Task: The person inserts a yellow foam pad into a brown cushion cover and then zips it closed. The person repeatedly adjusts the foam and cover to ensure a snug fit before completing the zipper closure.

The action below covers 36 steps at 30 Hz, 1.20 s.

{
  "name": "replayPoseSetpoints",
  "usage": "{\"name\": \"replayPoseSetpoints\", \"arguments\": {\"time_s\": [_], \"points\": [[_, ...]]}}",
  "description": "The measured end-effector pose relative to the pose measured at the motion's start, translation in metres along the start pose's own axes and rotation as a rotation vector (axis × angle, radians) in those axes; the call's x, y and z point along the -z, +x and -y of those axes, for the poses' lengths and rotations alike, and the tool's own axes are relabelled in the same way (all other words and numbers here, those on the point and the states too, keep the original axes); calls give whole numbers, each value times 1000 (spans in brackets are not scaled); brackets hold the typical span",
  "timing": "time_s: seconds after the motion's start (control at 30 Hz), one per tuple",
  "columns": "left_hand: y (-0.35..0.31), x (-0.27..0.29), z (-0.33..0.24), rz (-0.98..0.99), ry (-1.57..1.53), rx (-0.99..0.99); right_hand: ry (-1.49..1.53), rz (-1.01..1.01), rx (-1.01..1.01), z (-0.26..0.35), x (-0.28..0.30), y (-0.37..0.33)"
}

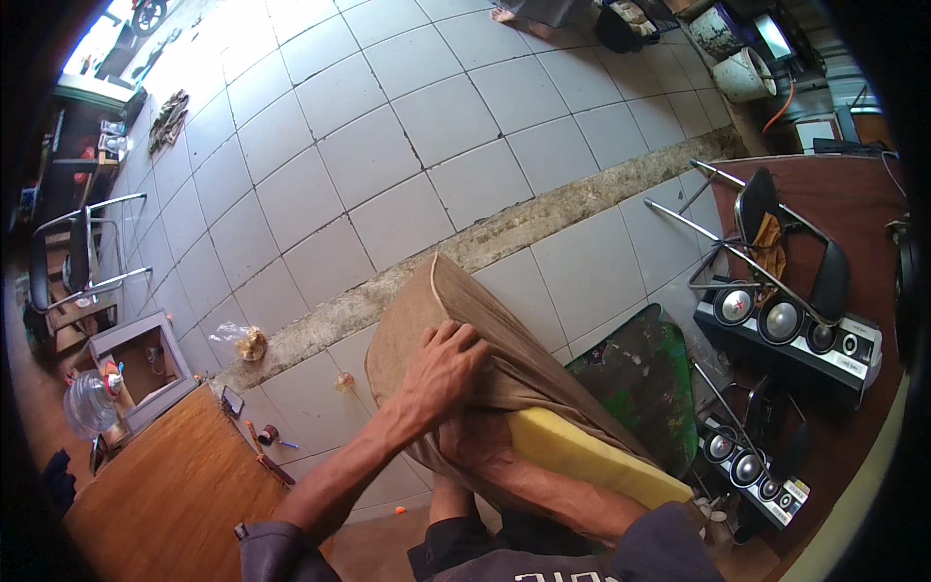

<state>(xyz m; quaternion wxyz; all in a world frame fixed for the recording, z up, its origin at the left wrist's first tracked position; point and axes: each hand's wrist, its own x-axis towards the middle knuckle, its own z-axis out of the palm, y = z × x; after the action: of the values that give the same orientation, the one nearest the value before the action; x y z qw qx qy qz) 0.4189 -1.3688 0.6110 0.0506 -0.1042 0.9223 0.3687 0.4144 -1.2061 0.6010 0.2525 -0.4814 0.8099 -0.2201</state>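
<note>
A brown fabric cushion cover (412, 320) stands tilted in front of me, partly drawn over a yellow foam slab (582, 451). The foam shows along the cover's open side, toward the lower right. My left hand (448, 371) lies on the outside of the cover, its fingers curled and closed on the cloth. Below it, my right hand (477, 441) reaches in at the opening beside the foam. The fingers of that hand are hidden by the cloth and by my left hand.
A wooden board (175, 485) lies at the lower left, near a clear plastic bottle (89, 403). Black speaker units (786, 339) and a metal-legged chair (756, 209) stand at the right. A paint-marked green-black panel (635, 373) lies beside the foam. Another person's foot (502, 16) shows at the top.
</note>
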Motion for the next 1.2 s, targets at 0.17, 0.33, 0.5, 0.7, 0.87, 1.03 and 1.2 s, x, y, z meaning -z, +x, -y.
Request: {"name": "replayPoseSetpoints", "arguments": {"time_s": [0.17,0.33,0.5,0.7,0.87,1.03,1.2], "points": [[29,-1,17,282,-38,17,-188,-21,-19,1,0,1],[38,0,13,293,-72,-12,-99,-100,-20,4,0,-1],[37,-10,14,125,-208,-35,-101,104,31,0,0,4],[29,-9,6,281,-118,51,163,-61,-6,-36,-15,12],[-15,-22,-47,-33,-377,-173,875,-238,-149,-51,-1,17],[-57,-39,-47,-562,-121,510,-82,74,161,-61,49,43],[-90,-73,-66,-520,-101,767,-117,80,325,-50,49,32]]}}
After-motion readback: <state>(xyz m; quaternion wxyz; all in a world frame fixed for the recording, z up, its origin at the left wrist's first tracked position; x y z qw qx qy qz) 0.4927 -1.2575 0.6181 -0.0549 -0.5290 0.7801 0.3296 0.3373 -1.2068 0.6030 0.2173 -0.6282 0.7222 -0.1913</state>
